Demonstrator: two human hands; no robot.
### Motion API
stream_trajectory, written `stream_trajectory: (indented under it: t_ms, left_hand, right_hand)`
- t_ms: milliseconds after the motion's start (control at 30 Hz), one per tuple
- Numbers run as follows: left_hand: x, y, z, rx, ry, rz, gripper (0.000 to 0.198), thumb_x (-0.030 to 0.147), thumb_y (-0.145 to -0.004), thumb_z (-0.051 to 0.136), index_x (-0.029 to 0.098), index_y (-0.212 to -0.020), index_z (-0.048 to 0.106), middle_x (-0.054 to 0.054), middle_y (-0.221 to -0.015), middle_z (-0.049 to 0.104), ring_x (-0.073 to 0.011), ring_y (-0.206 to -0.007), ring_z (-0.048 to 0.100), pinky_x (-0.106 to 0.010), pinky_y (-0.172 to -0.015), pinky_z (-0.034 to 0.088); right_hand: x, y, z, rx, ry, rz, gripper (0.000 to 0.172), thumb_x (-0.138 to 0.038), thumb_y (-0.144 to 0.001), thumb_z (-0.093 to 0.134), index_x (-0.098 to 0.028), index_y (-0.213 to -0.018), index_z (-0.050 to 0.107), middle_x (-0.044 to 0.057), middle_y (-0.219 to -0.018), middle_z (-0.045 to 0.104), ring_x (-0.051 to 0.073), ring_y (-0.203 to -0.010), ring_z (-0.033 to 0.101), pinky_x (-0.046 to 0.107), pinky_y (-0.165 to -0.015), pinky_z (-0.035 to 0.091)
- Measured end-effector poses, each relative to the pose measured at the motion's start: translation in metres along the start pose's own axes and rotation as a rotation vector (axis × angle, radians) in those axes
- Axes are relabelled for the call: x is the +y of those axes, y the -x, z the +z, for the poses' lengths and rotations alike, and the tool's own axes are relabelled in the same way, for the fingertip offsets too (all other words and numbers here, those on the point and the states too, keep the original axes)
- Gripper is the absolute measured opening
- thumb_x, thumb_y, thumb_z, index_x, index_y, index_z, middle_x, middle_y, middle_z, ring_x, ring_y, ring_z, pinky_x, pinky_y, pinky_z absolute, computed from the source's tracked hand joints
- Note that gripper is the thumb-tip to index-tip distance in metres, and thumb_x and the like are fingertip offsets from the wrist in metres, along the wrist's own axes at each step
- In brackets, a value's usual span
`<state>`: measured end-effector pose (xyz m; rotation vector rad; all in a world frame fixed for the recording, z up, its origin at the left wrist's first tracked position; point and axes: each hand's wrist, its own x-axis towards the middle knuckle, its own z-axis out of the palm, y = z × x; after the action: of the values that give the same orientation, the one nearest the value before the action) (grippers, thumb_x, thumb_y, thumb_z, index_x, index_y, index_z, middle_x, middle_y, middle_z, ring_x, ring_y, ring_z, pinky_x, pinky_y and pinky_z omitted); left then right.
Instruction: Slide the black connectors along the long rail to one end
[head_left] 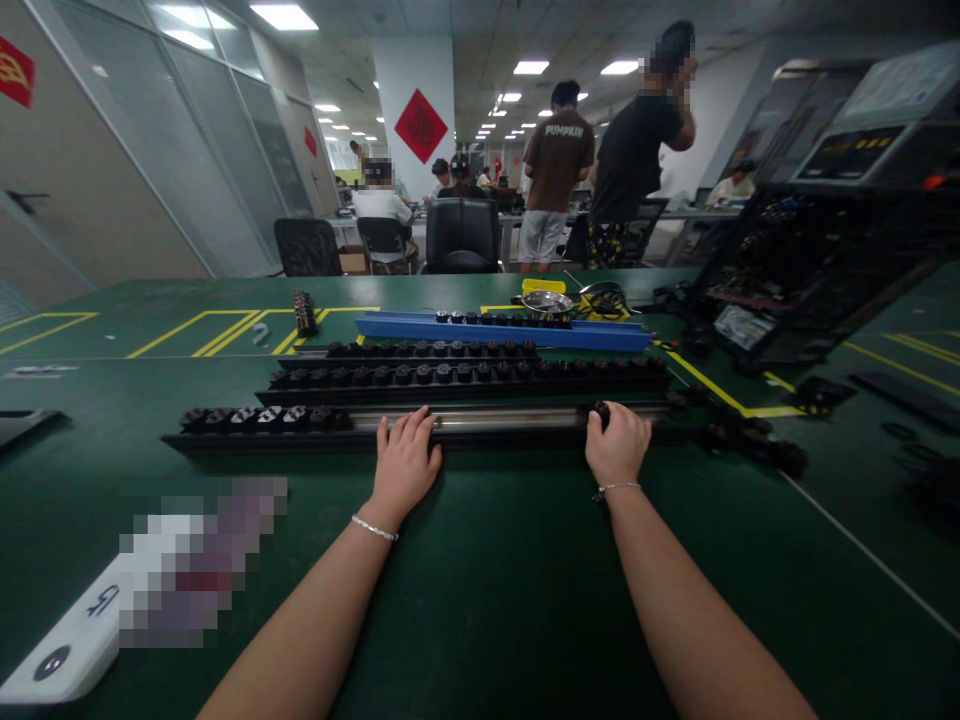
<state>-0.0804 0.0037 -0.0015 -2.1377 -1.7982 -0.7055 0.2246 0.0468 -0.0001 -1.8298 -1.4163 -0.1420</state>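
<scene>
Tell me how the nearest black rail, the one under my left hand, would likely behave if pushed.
The black rail looks straight along its length, so probably stiff. Lying long and low on the green tabletop, it seems unlikely to roll. Black knobs cluster at its left end, so that end may feel heavier.

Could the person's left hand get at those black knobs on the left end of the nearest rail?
Probably yes. The left hand rests on that same rail, close to the knobs, and nothing seems to stand between them.
</scene>
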Motion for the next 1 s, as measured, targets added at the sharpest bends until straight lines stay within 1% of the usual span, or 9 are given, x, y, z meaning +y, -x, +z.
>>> stream_trajectory:
  t_ms: [300, 433, 667, 800, 1000]
  left_hand:
    - [0.000, 0.000, -0.001, -0.003, -0.012, 0.002, 0.040, 0.028, -0.085, 0.044, 0.022, -0.124, 0.052, -0.008, -0.136, 0.051, -0.0262, -0.123, 0.045, -0.051, -0.112, 0.016]
    - [0.000, 0.001, -0.001, -0.004, -0.014, 0.009, 0.040, 0.028, -0.085, 0.044, 0.022, -0.124, 0.051, -0.007, -0.135, 0.052, -0.0261, -0.122, 0.046, -0.052, -0.111, 0.017]
    - [-0.001, 0.000, -0.002, 0.000, -0.014, 0.015, 0.039, 0.028, -0.085, 0.045, 0.022, -0.123, 0.051, -0.007, -0.135, 0.052, -0.0258, -0.122, 0.046, -0.052, -0.111, 0.017]
    - [-0.001, 0.001, -0.002, 0.001, -0.011, 0.012, 0.038, 0.028, -0.085, 0.045, 0.022, -0.123, 0.051, -0.007, -0.135, 0.052, -0.0257, -0.122, 0.046, -0.052, -0.111, 0.016]
    - [-0.001, 0.000, -0.001, 0.003, -0.014, 0.012, 0.038, 0.028, -0.086, 0.045, 0.021, -0.123, 0.051, -0.007, -0.135, 0.052, -0.0256, -0.122, 0.046, -0.051, -0.112, 0.016]
  right_hand:
    - [0.002, -0.001, -0.001, -0.002, -0.003, 0.040, 0.039, -0.033, -0.084, 0.037, -0.012, -0.109, 0.059, 0.016, -0.114, 0.059, 0.028, -0.113, 0.046, 0.052, -0.105, 0.021]
    - [0.004, -0.003, -0.001, 0.007, -0.007, 0.061, 0.038, -0.032, -0.083, 0.039, -0.011, -0.108, 0.059, 0.017, -0.115, 0.059, 0.028, -0.112, 0.047, 0.053, -0.104, 0.022]
    - [0.009, -0.006, -0.001, 0.048, -0.007, 0.084, 0.040, -0.032, -0.081, 0.041, -0.011, -0.108, 0.060, 0.017, -0.113, 0.060, 0.028, -0.111, 0.047, 0.051, -0.104, 0.023]
    - [0.014, -0.008, 0.000, 0.080, -0.012, 0.101, 0.040, -0.033, -0.080, 0.041, -0.011, -0.108, 0.060, 0.017, -0.113, 0.060, 0.029, -0.111, 0.048, 0.052, -0.105, 0.021]
    - [0.020, -0.010, 0.000, 0.098, -0.010, 0.119, 0.040, -0.033, -0.080, 0.041, -0.010, -0.107, 0.061, 0.018, -0.113, 0.060, 0.029, -0.111, 0.048, 0.052, -0.104, 0.022]
